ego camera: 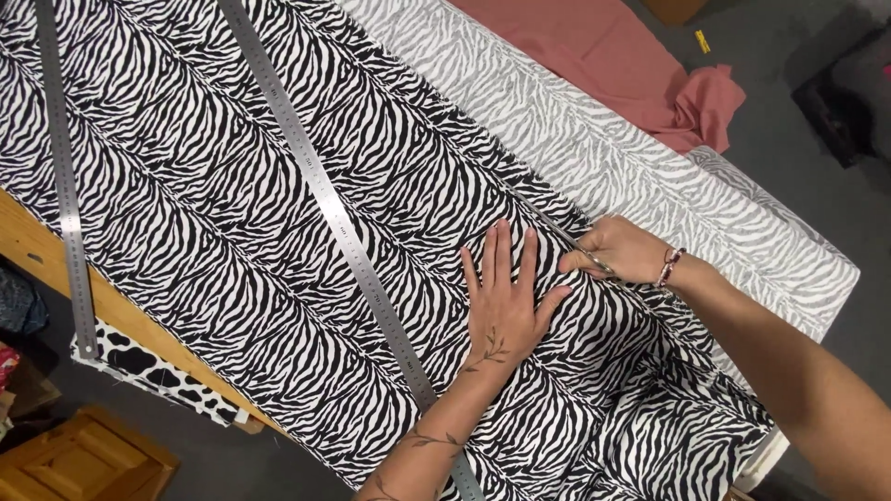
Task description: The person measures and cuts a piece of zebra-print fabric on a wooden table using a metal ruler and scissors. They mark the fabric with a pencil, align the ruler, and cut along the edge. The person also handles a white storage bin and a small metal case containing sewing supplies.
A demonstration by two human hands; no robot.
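My left hand (506,301) presses the zebra fabric (232,204) with fingers spread, my right hand (620,249) grips scissors (561,232) mid-cut, most length uncut.

Left hand (506,301) flat on zebra-print fabric (232,204), right hand (624,249) gripping scissors (566,234), steel ruler (334,218) alongside

Zebra-print fabric (232,204), black-and-white stripes, is lying flat across the bench, running from the far-left corner toward the near-right edge. Scissors (566,237), slim metal blades, are sitting on the fabric toward its right edge, blades pointing up-left, handles hidden inside the grip. A cut line is running along the fabric just ahead of the blades.
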